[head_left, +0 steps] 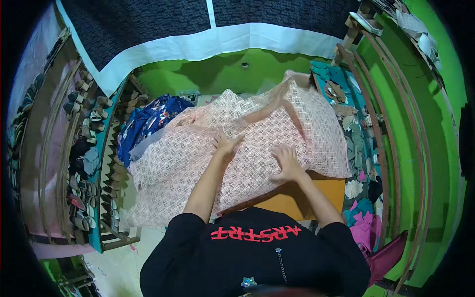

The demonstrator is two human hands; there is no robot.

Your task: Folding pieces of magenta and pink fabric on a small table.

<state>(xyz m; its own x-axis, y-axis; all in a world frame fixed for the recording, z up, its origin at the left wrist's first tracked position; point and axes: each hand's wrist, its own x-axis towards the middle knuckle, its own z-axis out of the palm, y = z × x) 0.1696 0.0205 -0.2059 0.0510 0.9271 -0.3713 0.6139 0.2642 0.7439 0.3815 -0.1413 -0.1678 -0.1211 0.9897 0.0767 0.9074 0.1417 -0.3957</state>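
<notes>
A large sheet of pale pink, lace-patterned fabric (257, 173) lies in loose folds over the work surface in front of me, its far right part raised in a peak. My left hand (226, 144) rests on the middle of the sheet, open, with the thumb stretched out to the right. To the right and slightly nearer, my right hand (288, 162) is open with fingers spread on the same fabric. Neither hand grips anything. Below my right forearm, an orange-yellow flat surface (316, 195) shows from under the fabric's near edge.
Blue floral fabric (156, 119) is bunched at the far left. Shelves on the left hold many shoe-like pieces (89, 163). Scraps (354, 138) in several colours line the right side, beside wooden rails (381, 119). A dark cloth with a white border (198, 44) hangs at the back.
</notes>
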